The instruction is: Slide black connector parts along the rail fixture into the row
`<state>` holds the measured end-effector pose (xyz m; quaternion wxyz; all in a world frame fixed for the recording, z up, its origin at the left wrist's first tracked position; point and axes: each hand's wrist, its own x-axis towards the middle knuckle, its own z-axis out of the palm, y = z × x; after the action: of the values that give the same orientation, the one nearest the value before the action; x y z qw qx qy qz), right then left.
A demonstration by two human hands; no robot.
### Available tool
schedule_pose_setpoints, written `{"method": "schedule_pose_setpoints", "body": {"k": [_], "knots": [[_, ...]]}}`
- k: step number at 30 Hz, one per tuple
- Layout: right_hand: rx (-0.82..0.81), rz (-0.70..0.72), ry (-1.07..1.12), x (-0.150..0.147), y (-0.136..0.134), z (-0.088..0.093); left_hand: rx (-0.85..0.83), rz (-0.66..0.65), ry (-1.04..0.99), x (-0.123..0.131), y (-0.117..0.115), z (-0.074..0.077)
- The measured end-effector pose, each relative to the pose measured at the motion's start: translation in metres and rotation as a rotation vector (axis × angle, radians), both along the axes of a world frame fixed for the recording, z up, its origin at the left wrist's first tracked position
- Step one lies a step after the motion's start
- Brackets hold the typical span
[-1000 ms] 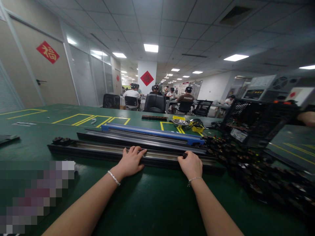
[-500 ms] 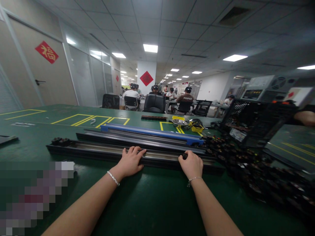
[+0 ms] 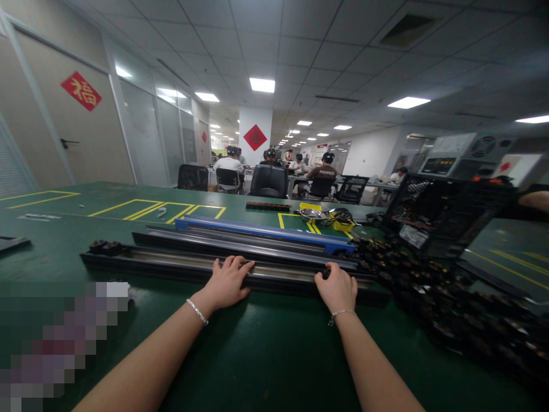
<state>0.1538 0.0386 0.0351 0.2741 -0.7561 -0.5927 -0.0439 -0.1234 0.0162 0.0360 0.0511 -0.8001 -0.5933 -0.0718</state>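
A long black channel-shaped rail lies across the green table in front of me. My left hand rests on its middle with the fingers spread over the groove. Farther right, my right hand is closed round a small dark round part at the groove; the fingers hide most of it. Two small black round parts sit at the rail's left end. Behind lie a second black rail and a blue rail.
A heap of black wheel-like parts covers the table's right side. Behind it stands an open black computer case. A metal bowl and yellow holders are at the back. Another person's hand shows at the right edge.
My right hand has slid slightly to the right along the rail with the small dark part. My left hand has stayed in place. The other person's hand at the right edge has shifted.
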Motion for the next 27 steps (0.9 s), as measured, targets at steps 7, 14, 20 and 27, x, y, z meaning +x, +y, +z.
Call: {"method": "schedule_pose_setpoints", "body": {"k": [7,14,20,27], "knots": [[-0.006,-0.027,0.017,0.005,0.001,-0.002,-0.029,0.026,-0.002,0.002,-0.002,0.003],[0.016,-0.04,0.011,0.01,0.0,-0.002,-0.017,0.021,-0.003,0.002,-0.002,0.002],[0.047,-0.057,0.006,0.014,0.002,-0.005,0.004,0.003,0.002,-0.001,0.0,-0.001],[0.069,-0.101,-0.041,0.021,0.004,-0.009,0.017,-0.015,-0.017,-0.002,0.001,-0.003]]}}
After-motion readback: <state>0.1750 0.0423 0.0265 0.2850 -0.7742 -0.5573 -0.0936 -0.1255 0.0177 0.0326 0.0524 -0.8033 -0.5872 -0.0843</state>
